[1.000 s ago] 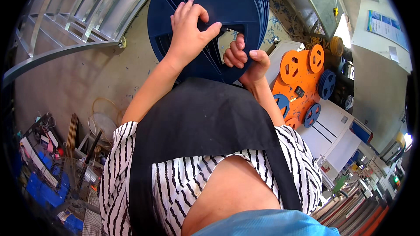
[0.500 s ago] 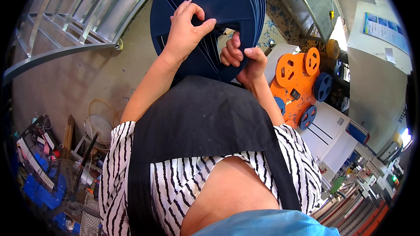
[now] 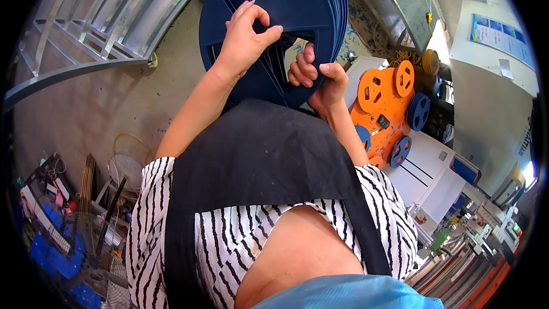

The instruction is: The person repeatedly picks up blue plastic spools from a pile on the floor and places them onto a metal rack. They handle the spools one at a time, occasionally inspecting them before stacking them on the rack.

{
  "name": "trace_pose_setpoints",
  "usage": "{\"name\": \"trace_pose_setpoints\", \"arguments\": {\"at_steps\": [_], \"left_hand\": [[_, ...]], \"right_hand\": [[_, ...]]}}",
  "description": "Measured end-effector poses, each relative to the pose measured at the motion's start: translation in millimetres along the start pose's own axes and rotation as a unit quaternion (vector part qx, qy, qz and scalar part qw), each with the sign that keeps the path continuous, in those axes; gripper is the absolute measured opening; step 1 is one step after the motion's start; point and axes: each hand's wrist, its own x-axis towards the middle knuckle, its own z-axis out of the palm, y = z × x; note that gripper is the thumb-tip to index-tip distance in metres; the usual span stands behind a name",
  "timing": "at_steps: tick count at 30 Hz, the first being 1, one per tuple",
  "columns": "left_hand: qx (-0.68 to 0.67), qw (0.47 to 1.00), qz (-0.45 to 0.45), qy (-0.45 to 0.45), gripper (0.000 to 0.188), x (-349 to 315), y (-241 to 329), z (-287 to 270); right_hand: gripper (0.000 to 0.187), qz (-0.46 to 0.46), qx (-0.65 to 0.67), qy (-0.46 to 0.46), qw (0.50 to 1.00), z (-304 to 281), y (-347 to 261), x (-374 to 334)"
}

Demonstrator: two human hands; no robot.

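A stack of large dark blue plastic reels [image 3: 309, 0] stands upright against my body, with cut-out windows in its round front flange. My left hand [image 3: 243, 40] is curled over the hub area of the front reel, thumb and index finger bent toward each other between two windows. On the right side, the fingers of my right hand [image 3: 323, 80] come through a window. The thumb rests near the rim, so the hand is closed around the flange. Part of the left fingers' contact is hidden. A black apron [image 3: 269, 154] covers my front.
At the right, orange reels [image 3: 372, 88] and smaller blue reels [image 3: 419, 111] lie on an orange surface beside a white cabinet [image 3: 423, 166]. A metal rack [image 3: 108, 28] stands upper left. A fan [image 3: 91, 269] and clutter sit lower left. Blue scraps litter the floor.
Both hands keep nearly the same place and grip on the reel. The surroundings at right have shifted slightly left in the view.
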Motion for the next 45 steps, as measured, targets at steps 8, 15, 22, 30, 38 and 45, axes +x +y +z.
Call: {"name": "trace_pose_setpoints", "arguments": {"at_steps": [8, 15, 22, 30, 38, 45], "left_hand": [[0.006, 1.000, -0.003, -0.007, 0.017, 3.7, -1.0, 0.5], [-0.081, 0.979, 0.058, 0.178, 0.015, -7.9, -32.9, -43.7], [-0.123, 0.926, -0.101, 0.343, 0.029, -76.8, -109.2, -127.6], [-0.039, 0.935, -0.087, 0.343, 0.033, -96.6, -91.4, -119.7], [0.111, 0.976, 0.010, 0.188, 0.040, -52.5, -24.8, -55.0], [-0.181, 0.963, -0.199, 0.002, 0.077, -42.6, -40.4, -5.0]], "right_hand": [[0.029, 0.005, -0.003, 0.007, 1.000, 1.3, -1.4, 0.2], [0.026, -0.023, 0.040, 0.007, 0.999, -8.8, -6.8, 5.8], [0.023, -0.050, 0.193, 0.001, 0.980, -37.6, -14.4, 9.6], [0.022, -0.058, 0.228, -0.067, 0.970, -52.0, -21.2, 20.3], [0.025, -0.070, 0.113, -0.044, 0.990, -19.5, -20.0, 25.2], [0.047, -0.022, -0.210, 0.051, 0.976, 37.8, 10.4, 16.1]]}}
